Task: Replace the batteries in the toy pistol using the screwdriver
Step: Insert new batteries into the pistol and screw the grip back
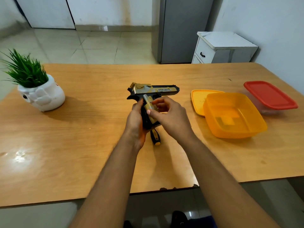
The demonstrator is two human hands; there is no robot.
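A black-and-gold plastic toy pistol [153, 92] is held over the middle of a smooth wood-grain table [82, 145], barrel pointing right, grip toward the person. The left hand [135, 119] curls around the grip from the left. The right hand [166, 115] pinches the gold grip panel with thumb and fingers, the other fingers loosely bent. The hands are close together, both on the grip. Just below them a black-and-yellow screwdriver handle [155, 137] lies on the table, its shaft hidden. To the right stand an open translucent orange square container [234, 116], holding something pale I cannot identify, its flat lid [198, 101] beside it, and a clear box with a red lid [269, 95].
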